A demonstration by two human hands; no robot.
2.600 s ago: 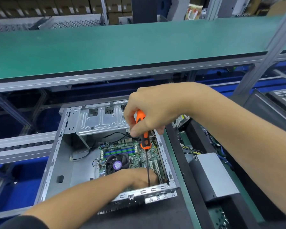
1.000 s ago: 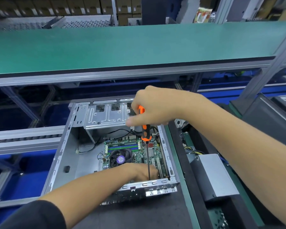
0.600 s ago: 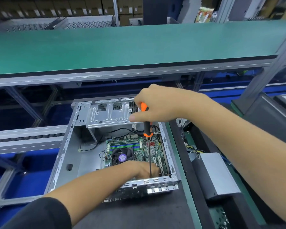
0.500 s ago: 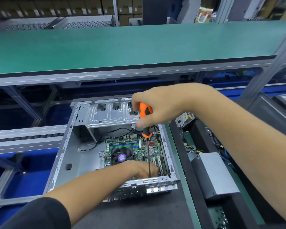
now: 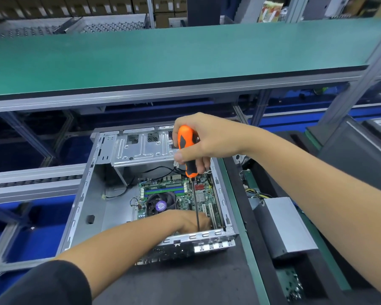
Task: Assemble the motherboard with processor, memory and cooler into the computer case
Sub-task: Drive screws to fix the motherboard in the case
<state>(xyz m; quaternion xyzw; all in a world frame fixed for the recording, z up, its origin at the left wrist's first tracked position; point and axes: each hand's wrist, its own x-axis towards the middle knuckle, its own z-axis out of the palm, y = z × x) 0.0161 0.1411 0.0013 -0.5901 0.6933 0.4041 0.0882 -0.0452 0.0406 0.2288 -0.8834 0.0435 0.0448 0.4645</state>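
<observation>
Your right hand (image 5: 207,139) grips the screwdriver (image 5: 188,150), fingers wrapped around its handle; left hand (image 5: 190,221) steadies the shaft tip on the motherboard (image 5: 185,194), its fingers hidden. Keep the shaft upright, press lightly, and stop once snug.

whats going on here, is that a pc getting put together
Yes. A person is working on a motherboard that lies inside an open computer case. The right hand grips an orange and black screwdriver held upright, its shaft reaching down to the board's near edge. The left hand rests there around the tip, which it hides. The cooler fan is already on the board.
</observation>
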